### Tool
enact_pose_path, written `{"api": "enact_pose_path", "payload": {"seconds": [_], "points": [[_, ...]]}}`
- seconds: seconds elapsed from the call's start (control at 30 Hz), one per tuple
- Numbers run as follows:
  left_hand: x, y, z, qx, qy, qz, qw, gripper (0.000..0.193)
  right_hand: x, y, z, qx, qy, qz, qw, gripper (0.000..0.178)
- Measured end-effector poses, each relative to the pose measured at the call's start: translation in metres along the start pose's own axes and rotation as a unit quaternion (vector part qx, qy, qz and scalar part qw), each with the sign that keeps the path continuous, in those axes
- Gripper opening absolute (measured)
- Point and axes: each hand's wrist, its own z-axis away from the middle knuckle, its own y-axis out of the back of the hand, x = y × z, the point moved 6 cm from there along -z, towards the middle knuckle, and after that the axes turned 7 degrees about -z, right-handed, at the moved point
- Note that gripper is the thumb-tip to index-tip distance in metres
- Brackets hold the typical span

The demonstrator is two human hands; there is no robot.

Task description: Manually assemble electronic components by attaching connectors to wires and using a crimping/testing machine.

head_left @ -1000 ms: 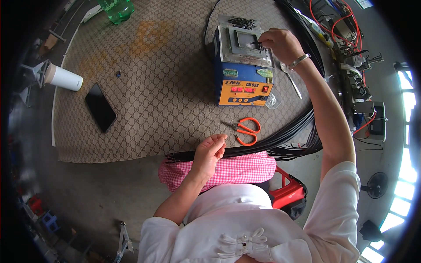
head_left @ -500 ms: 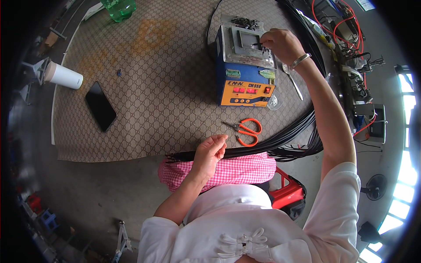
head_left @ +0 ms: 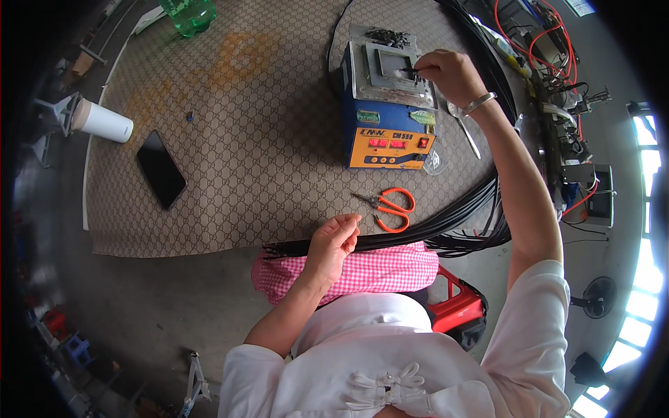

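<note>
My right hand (head_left: 449,75) is closed in a pinch at the right side of the solder pot (head_left: 362,115). A thin dark piece (head_left: 410,70), perhaps a cable end, sticks out of the fingertips over the pot's square metal well (head_left: 396,64). The pot is a blue box with an orange front panel and lit red displays. My left hand (head_left: 336,240) is closed, thumb against fingertips, above the table's near edge. Whatever it holds, if anything, is too small to make out. Just right of it lie small snips (head_left: 390,207) with orange handles.
Dark scraps (head_left: 389,36) lie at the pot's back edge. A bundle of black cables (head_left: 463,209) curves around the table's right and near edges. A spoon (head_left: 468,132) lies right of the pot. Further left are a phone (head_left: 160,169), a white cup (head_left: 104,121) and a green bottle (head_left: 189,15).
My right hand has shifted slightly toward me, still beside the well. My left hand has stayed in place.
</note>
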Motion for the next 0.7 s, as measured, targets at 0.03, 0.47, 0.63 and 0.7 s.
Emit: {"api": "enact_pose_path", "payload": {"seconds": [0.03, 0.47, 0.63, 0.7], "points": [[0.0, 0.0, 0.0, 0.0, 0.001, 0.0, 1.0, 0.014, 0.003, 0.0, 0.0, -0.008, -0.019, -0.015, 1.0, 0.013], [0.001, -0.001, 0.0, -0.002, 0.004, 0.0, 1.0, 0.013, -0.016, 0.012, 0.0, 0.038, 0.036, 0.008, 0.999, 0.008], [0.001, 0.0, 0.0, -0.003, 0.006, 0.001, 1.0, 0.013, -0.022, 0.003, -0.005, 0.019, 0.062, 0.116, 0.991, 0.009], [0.001, 0.0, 0.0, -0.002, 0.007, 0.003, 1.0, 0.013, -0.024, -0.001, -0.007, -0.002, 0.073, 0.141, 0.987, 0.012]]}}
